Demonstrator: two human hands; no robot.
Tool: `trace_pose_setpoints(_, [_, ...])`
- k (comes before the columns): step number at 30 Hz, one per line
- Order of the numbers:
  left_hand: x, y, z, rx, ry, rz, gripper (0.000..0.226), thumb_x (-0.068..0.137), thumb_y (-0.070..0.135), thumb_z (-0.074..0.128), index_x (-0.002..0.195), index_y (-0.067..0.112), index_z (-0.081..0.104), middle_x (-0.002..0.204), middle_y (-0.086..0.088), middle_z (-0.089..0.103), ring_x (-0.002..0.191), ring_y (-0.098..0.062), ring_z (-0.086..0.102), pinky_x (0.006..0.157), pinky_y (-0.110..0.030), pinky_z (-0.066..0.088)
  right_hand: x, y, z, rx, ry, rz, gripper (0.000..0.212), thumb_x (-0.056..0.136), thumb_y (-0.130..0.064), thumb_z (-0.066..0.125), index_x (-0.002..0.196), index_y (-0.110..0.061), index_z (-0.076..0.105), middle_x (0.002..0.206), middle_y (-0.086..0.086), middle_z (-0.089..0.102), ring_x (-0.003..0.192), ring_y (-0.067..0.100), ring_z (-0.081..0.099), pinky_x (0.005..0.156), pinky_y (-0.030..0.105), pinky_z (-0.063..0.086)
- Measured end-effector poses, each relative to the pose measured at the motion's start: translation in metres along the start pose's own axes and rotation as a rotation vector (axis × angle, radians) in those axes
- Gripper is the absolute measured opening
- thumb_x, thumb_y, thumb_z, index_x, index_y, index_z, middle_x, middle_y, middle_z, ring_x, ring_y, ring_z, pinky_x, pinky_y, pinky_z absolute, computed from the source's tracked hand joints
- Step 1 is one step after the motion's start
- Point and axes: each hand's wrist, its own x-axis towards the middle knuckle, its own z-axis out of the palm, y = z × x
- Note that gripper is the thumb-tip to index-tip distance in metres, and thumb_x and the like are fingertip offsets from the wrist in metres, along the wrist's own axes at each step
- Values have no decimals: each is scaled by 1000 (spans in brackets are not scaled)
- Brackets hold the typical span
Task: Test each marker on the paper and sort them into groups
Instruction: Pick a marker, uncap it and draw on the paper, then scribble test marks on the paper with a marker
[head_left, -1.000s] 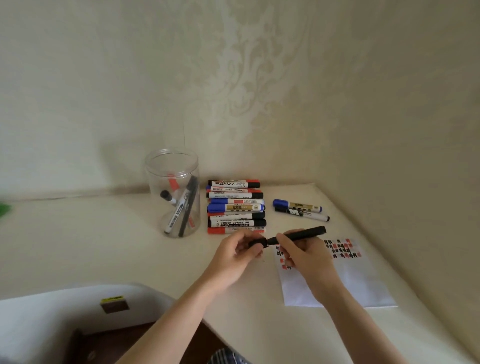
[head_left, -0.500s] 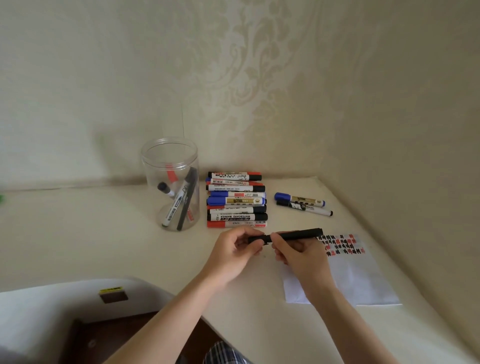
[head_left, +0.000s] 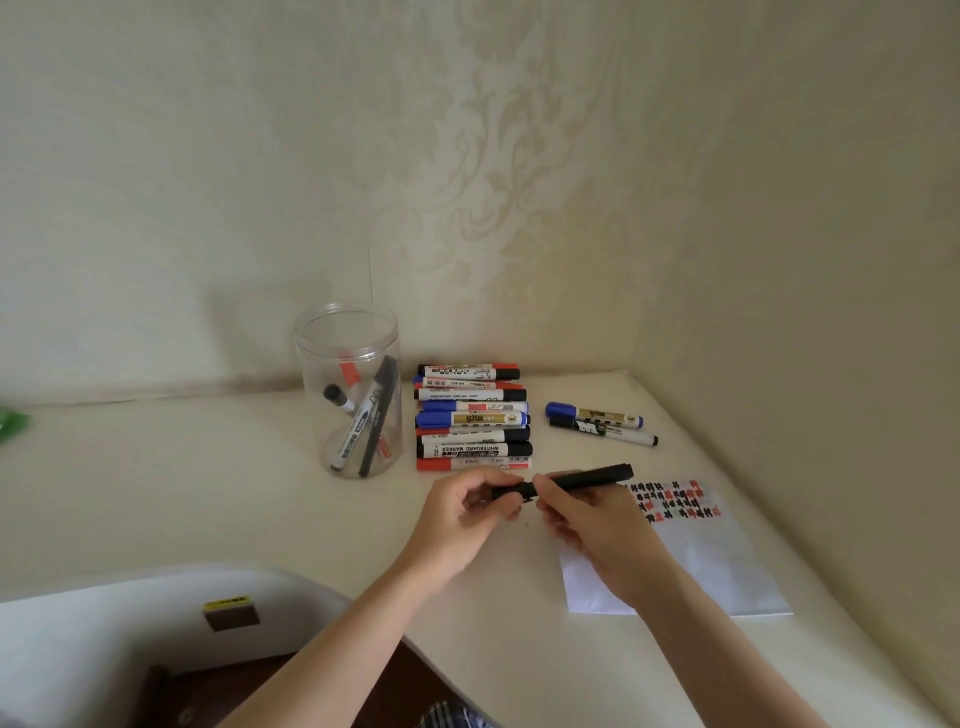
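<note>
A: Head view: where's the marker being tested?
B: The black marker (head_left: 582, 480) lies level above the bench (head_left: 208, 483); left hand (head_left: 462, 514) pinches its cap end, right hand (head_left: 587, 514) its barrel.
A: And the others?
B: Paper (head_left: 717, 561) at four o'clock, sorted row (head_left: 470, 418) at twelve, jar (head_left: 353, 389) at ten, marker pair (head_left: 602, 423) at one.

There are two hands: the left hand (head_left: 462, 512) and the right hand (head_left: 597, 525). They hold one black marker (head_left: 582, 480) between them. One clear jar (head_left: 349, 389) has about four markers in it. One pile of markers (head_left: 471, 418) lies by the jar, about nine in all, but some hide each other. Two more markers (head_left: 600, 422) lie off to the side. One sheet of paper (head_left: 717, 556) is on one table (head_left: 156, 483).
</note>
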Motion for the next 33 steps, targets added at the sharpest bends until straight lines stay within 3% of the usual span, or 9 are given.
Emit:
trace_pose_setpoints(4, [-2,9,-25,134,-54,-24,22,89,5,68,107,17,71,101,1,73,92,-10,70,82,-22,55,-3,-14,-27,-43,-38,-22,27,81,-33,74,101,-16,73,95,8,74,78,18,69,77,30,57])
trace_pose_setpoints(9, [0,20,-47,267,-79,-3,20,91,9,66,106,22,69,96,6,72,87,-9,68,82,-27,56,1,-15,-28,-746,-53,-416,11,84,-27,74,95,-29,73,88,-12,72,77,1,67,71,13,52])
trace_pose_setpoints(11, [1,22,-46,306,-69,14,18,92,11,66,105,23,68,93,8,72,85,-7,68,80,-25,56,5,-9,-20,-852,-49,-554,12,85,-28,73,97,-28,74,87,-16,69,78,-3,63,70,9,47])
trace_pose_setpoints(14, [3,20,-45,423,-85,51,15,93,18,65,102,29,67,97,13,70,89,0,65,79,-17,50,19,3,-19,-985,-78,-661,15,88,-30,70,102,-25,74,89,-13,66,77,2,60,73,15,48])
trace_pose_setpoints(16, [5,15,-46,538,-65,116,14,93,21,64,106,28,65,105,15,67,95,3,62,84,-17,50,34,11,-30,-1059,11,-700,17,87,-33,69,102,-26,74,91,-14,63,80,4,59,78,24,52])
trace_pose_setpoints(19, [15,3,-52,762,145,294,30,87,10,71,115,17,64,116,6,62,105,-5,59,92,-20,49,59,11,-62,-1130,315,-630,22,85,-36,71,104,-27,75,100,-9,63,90,13,57,84,41,51])
trace_pose_setpoints(22, [29,-1,-53,1034,202,413,36,76,5,80,109,13,67,114,-5,65,104,-23,60,91,-34,51,79,0,-92,-1227,452,-389,29,88,-46,64,113,-33,71,113,-3,59,103,19,51,93,44,45])
trace_pose_setpoints(29, [43,-11,-48,1287,198,313,41,70,17,87,106,14,69,110,-6,67,96,-28,63,84,-44,56,96,-4,-86,-1394,469,-294,33,89,-45,63,121,-37,65,121,-1,53,116,21,42,97,40,33])
trace_pose_setpoints(33, [42,-17,-49,1196,175,299,38,78,17,80,114,20,68,118,-1,65,104,-23,63,89,-43,54,87,-4,-56,-1192,330,-528,40,88,-32,69,127,-25,64,111,-1,56,96,16,53,89,34,47])
